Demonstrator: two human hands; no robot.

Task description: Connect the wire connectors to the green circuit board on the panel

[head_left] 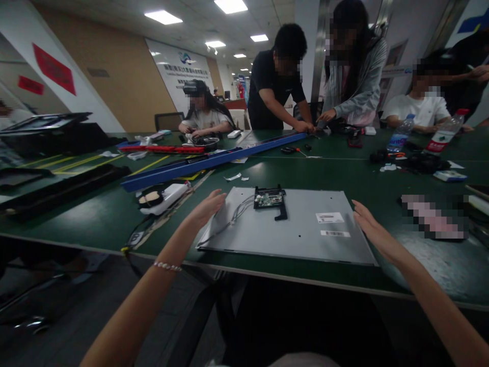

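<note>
Panel, flat, grey, one (pixel 294 239): lying on the tabletop (pixel 168 232), near edge, in front of the wearer.
Circuit board, one (pixel 272 199): sitting in a black bracket on the panel, toward its far edge; grey cables (pixel 241 208) are running from it to the left.
Labels, white, two (pixel 329 218): showing on the panel's right half.
Hands, two: left hand (pixel 208 208) and right hand (pixel 367 224) flanking the panel's two short sides, fingers extending nearly straight, hands standing wide apart; cannot tell how firmly either is pressing.
Bracelet, beaded, one (pixel 167 266): circling the left wrist.
Bar, long, blue, one (pixel 217 163): lying diagonally beyond the panel.
Strip, red, one (pixel 164 149): lying behind the bar's left part.
Bottles, plastic, two (pixel 400 135): sitting at right, one blue-capped, one red-capped.
Surface: tabletop, green, glossy; yellow lines (pixel 82 162) are crossing its left part.
Room: at least five co-workers, two of them standing and leaning over the bar's far end; red papers, two (pixel 54 69), hanging at left; a white wall sign, one (pixel 179 66); several ceiling lights (pixel 231 6) glowing.
</note>
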